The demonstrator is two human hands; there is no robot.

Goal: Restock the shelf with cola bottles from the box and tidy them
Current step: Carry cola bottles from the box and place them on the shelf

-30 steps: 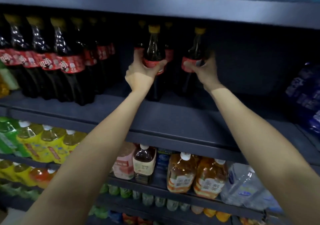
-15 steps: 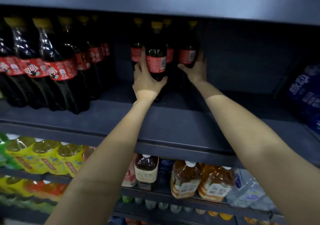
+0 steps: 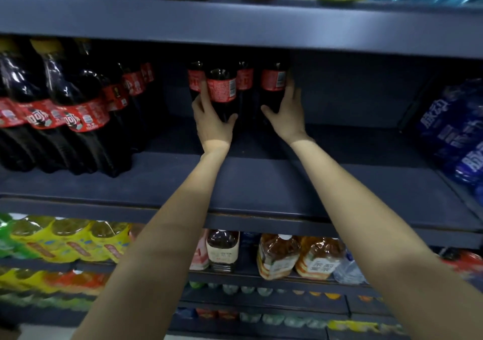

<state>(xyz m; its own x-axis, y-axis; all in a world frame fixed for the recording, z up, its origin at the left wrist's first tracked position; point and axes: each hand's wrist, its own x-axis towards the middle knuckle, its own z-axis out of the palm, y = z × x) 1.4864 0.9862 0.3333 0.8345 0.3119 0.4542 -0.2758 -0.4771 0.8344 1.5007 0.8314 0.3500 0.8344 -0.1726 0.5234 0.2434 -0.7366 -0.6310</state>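
Note:
Two dark cola bottles with red labels stand deep on the dark blue shelf. My left hand wraps the lower body of the left cola bottle. My right hand grips the right cola bottle from its right side. Two more cola bottles stand just behind them, their caps hidden in shadow. A dense group of larger cola bottles fills the left of the same shelf. The box is not in view.
Blue-labelled bottles stand at the shelf's right end. Bare shelf lies in front of and right of my hands. The shelf above holds yellow and green bottles. Below are tea bottles and yellow-green drinks.
Both hands have slid down the bottles from the label height to the lower bodies, and the bottles sit farther back on the shelf. The camera has tilted, so the caps are now hidden.

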